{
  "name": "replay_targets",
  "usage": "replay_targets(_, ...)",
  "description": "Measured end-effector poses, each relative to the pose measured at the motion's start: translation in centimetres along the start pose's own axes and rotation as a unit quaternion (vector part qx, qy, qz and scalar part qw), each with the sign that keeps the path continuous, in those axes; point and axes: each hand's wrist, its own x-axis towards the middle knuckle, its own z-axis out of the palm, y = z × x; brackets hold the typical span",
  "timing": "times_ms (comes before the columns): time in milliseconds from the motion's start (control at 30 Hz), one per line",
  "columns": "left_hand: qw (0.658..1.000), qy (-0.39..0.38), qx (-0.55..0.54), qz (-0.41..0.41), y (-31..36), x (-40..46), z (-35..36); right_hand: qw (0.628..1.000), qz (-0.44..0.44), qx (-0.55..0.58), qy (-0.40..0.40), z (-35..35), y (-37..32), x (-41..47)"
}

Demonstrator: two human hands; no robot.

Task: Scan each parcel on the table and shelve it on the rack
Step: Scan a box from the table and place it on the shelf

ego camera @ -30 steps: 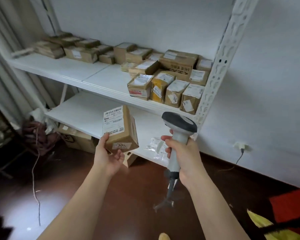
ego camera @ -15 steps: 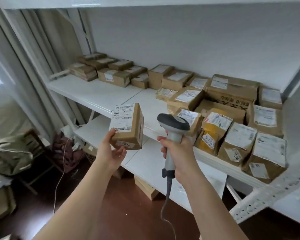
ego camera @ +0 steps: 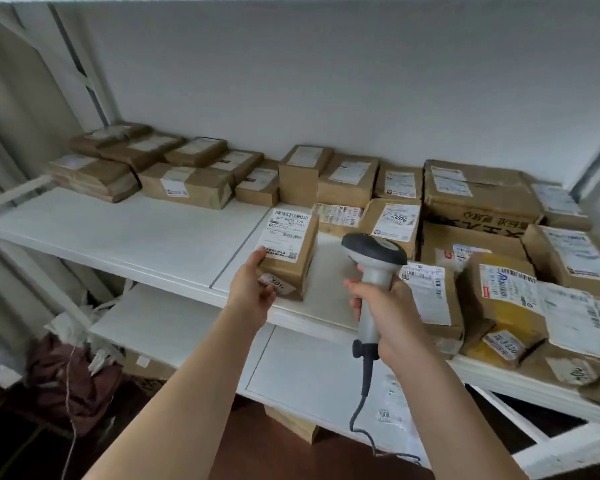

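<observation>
Parcel [ego camera: 289, 250] in my left hand [ego camera: 252, 289], gripped at its near corner, label up, reaches the middle shelf [ego camera: 146, 237], bare left of the stacked boxes [ego camera: 478, 192], probably to go there. My right hand [ego camera: 383, 306] wraps the scanner [ego camera: 373, 268] handle, keeping it clear.

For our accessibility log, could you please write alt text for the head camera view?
A person's left hand holds a small labelled cardboard parcel at a white rack shelf lined with parcels. Their right hand grips a corded barcode scanner.
</observation>
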Motion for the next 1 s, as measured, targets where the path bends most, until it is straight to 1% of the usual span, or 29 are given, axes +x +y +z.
replay_targets(133, 1.0, 0.018, -0.002, 0.005, 2.6, 4.2, 0.3, 1.0, -0.003, -0.008, 0.025, 3.3, 0.0, 1.0)
replay_targets(233, 0.999, 0.027, -0.01, -0.02, 3.3, 6.2, 0.7, 0.999, 0.004, -0.028, 0.034, 4.7, 0.2, 1.6)
replay_targets(367, 0.999, 0.034, 0.023, -0.013, 4.3, 8.7, 1.5, 0.999, -0.004, -0.032, 0.034, 6.1, 0.1, 3.2)
replay_targets(500, 0.998, 0.052, 0.028, -0.011, 5.2, 11.0, 2.0, 0.999, -0.003, -0.029, 0.022, 7.4, -0.6, 5.6)
replay_targets(600, 0.998, 0.059, 0.029, -0.005, 5.9, 12.1, 2.9, 1.0, -0.012, -0.018, 0.019, 7.8, -1.1, 7.0)
replay_targets(700, 0.998, 0.049, 0.025, -0.021, 6.8, 13.0, 4.2, 0.999, -0.012, -0.022, 0.028, 7.6, -1.8, 8.2)
replay_targets(800, 0.998, 0.055, 0.022, -0.032, 7.2, 13.3, 4.8, 0.999, -0.012, -0.017, 0.043, 7.3, -2.4, 9.5)
replay_targets(900, 0.998, 0.052, 0.014, -0.031, 7.9, 13.8, 4.6, 0.999, -0.015, 0.001, 0.046, 7.3, -3.1, 10.4)
replay_targets(1000, 0.999, 0.031, 0.041, -0.019, 8.9, 15.1, 3.3, 0.998, -0.026, 0.013, 0.047, 7.1, -3.6, 11.2)
